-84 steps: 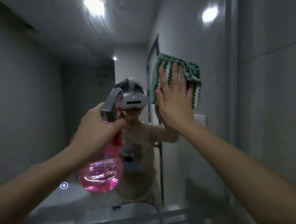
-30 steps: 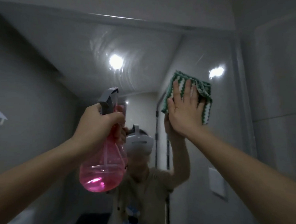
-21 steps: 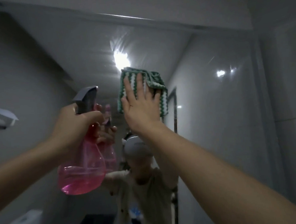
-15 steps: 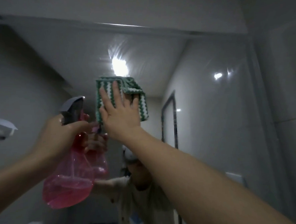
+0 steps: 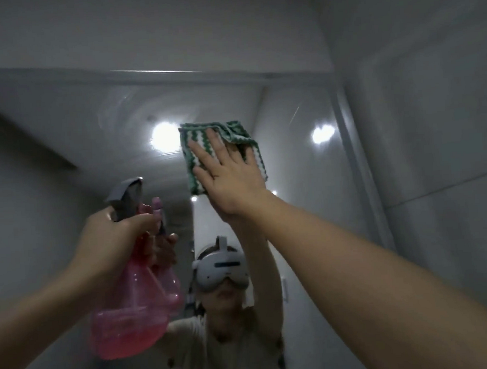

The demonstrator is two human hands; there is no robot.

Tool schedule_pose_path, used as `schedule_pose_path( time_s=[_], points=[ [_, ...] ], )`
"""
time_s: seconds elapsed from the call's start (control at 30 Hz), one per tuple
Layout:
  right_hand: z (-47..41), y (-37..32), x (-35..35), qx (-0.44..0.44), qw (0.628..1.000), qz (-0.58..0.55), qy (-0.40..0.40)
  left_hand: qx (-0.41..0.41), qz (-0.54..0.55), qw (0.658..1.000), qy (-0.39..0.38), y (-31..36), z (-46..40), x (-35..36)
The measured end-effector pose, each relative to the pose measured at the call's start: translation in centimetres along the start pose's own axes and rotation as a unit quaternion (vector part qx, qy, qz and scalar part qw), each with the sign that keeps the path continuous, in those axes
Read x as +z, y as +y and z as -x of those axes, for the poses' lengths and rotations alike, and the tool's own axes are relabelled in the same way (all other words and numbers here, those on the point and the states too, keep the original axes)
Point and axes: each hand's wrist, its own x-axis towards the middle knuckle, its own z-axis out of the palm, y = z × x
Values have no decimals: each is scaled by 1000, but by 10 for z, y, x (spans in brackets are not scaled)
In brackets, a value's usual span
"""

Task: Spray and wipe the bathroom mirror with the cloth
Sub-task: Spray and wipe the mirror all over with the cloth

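Note:
The bathroom mirror point(image 5: 90, 131) fills the wall ahead, its top edge running across the upper part of the view. My right hand point(image 5: 227, 176) presses a folded green-and-white striped cloth point(image 5: 190, 147) flat against the glass near the top, fingers straight and spread. My left hand point(image 5: 109, 244) grips the neck of a pink spray bottle point(image 5: 128, 319) with a grey trigger head, held upright at the lower left, close to the glass. The bottle holds pink liquid in its lower part.
The mirror reflects a person with a white headset point(image 5: 220, 268), raised arms and two ceiling lights point(image 5: 162, 136). A grey tiled side wall point(image 5: 433, 144) meets the mirror's right edge. Plain wall lies above the mirror.
My right hand has slid the cloth to the right across the upper glass after first sweeping left. The view has tilted up slightly. The bottle stays in my left hand.

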Motion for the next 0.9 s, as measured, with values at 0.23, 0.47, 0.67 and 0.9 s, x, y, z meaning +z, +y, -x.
schedule_pose_path(
  time_s=[0.23, 0.47, 0.67, 0.9],
  points=[
    [38, 94, -13, 93, 995, -20, 13, -51, 110, 991, -58, -15, -8, 74],
    [68, 141, -15, 146, 989, -12, 31, -32, 70, 994, -83, -18, -12, 111],
    [72, 137, -15, 169, 985, -14, 40, -37, 59, 992, -109, -15, -19, 111],
    [33, 55, 3, 229, 971, -4, 76, 16, 12, 998, -64, 6, -32, 42]
  ],
)
